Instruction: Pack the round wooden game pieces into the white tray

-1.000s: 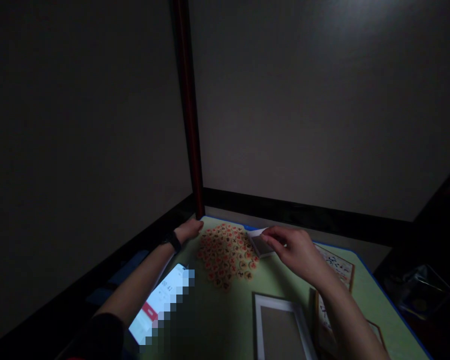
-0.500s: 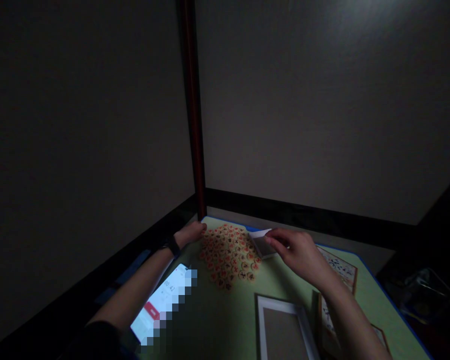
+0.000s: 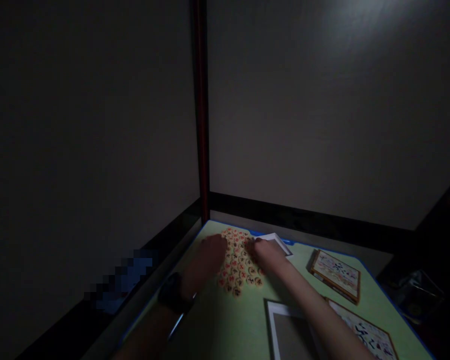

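Observation:
A heap of round Chinese chess pieces (image 3: 238, 270) with red and black characters lies on the pale green table. My left hand (image 3: 210, 250), blurred and turned knuckles up, is against the pile's left side; a dark watch (image 3: 171, 291) is on that wrist. At the right side of the pile is my right hand (image 3: 264, 252), bent inward with its fingertips hidden. Just behind it, a white-edged box part (image 3: 283, 245) sits by the far edge. An open shallow box with a white rim (image 3: 273, 320) lies nearer, partly under my right forearm.
Two boxes with printed calligraphy lids, a far one (image 3: 339, 272) and a near one (image 3: 371, 330), rest along the right. The phone (image 3: 177, 325) shows only an edge beneath my left arm. Walls meet behind the table's blue edge (image 3: 393, 310).
My right hand has let go of the white box part and moved left to the pieces. My left hand has come in against the pile, and its arm now covers most of the phone.

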Demonstrator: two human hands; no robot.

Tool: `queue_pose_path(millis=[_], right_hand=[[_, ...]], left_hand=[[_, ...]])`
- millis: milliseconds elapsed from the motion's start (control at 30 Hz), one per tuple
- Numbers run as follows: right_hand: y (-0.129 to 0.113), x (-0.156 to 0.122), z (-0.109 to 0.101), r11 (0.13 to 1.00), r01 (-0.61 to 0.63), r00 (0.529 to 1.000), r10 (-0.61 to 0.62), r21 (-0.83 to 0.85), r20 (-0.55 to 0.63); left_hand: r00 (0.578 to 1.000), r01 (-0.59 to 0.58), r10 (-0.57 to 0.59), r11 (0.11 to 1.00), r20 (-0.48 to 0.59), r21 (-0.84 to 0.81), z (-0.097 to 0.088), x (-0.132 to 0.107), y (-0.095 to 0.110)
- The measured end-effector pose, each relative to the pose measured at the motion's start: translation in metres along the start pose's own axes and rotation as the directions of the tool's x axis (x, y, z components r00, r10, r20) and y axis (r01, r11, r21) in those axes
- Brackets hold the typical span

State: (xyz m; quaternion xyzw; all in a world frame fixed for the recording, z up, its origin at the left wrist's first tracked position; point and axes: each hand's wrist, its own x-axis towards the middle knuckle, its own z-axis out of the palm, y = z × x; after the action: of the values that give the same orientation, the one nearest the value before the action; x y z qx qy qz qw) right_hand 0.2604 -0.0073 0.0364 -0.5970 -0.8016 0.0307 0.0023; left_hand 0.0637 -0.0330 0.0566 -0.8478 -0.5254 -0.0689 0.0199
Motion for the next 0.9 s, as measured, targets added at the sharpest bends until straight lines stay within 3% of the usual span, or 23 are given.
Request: queue_pose_path(millis=[67, 100, 167, 233, 367, 500, 700, 800, 900], right_hand=[[-0.003, 0.005, 0.003, 1.000, -0.009, 0.999, 0.009, -0.005, 0.037], [-0.004, 0.007, 0.004, 1.000, -0.013, 0.998, 0.013, -0.007, 0.056], [-0.005, 0.010, 0.007, 1.000, -0.017, 0.996, 0.019, -0.015, 0.087], [-0.005, 0.012, 0.009, 1.000, -0.013, 0.994, 0.015, -0.022, 0.104], [0.000, 0.013, 0.007, 0.999, 0.013, 0.994, -0.009, -0.036, 0.111], [-0.008, 0.022, -0.006, 0.996, 0.084, 0.993, -0.080, -0.039, 0.089], [-0.082, 0.060, -0.007, 0.927, 0.374, 0.926, -0.373, -0.020, 0.063], [-0.116, 0.076, 0.005, 0.899, 0.435, 0.899, -0.430, -0.051, 0.081], [-0.130, 0.085, 0.014, 0.885, 0.456, 0.889, -0.448, -0.091, 0.098]], left_hand=[[0.992, 0.106, -0.103, 0.994, 0.066, -0.040, -0.002, -0.020, 0.049], [0.992, 0.102, -0.095, 0.991, 0.085, -0.085, 0.000, -0.030, 0.072], [0.998, 0.036, -0.025, 0.976, 0.053, -0.215, 0.010, -0.046, 0.109], [0.999, -0.038, 0.045, 0.944, 0.013, -0.328, 0.027, -0.056, 0.129], [0.992, -0.124, 0.125, 0.915, -0.023, -0.384, 0.055, -0.061, 0.131], [0.993, -0.118, 0.115, 0.904, -0.032, -0.411, 0.064, -0.061, 0.132], [0.996, 0.006, 0.027, 0.931, 0.087, -0.365, 0.095, -0.055, 0.150], [0.994, 0.060, -0.025, 0.941, 0.109, -0.332, 0.112, -0.045, 0.143], [0.997, 0.024, 0.000, 0.950, 0.078, -0.310, 0.117, -0.038, 0.132]])
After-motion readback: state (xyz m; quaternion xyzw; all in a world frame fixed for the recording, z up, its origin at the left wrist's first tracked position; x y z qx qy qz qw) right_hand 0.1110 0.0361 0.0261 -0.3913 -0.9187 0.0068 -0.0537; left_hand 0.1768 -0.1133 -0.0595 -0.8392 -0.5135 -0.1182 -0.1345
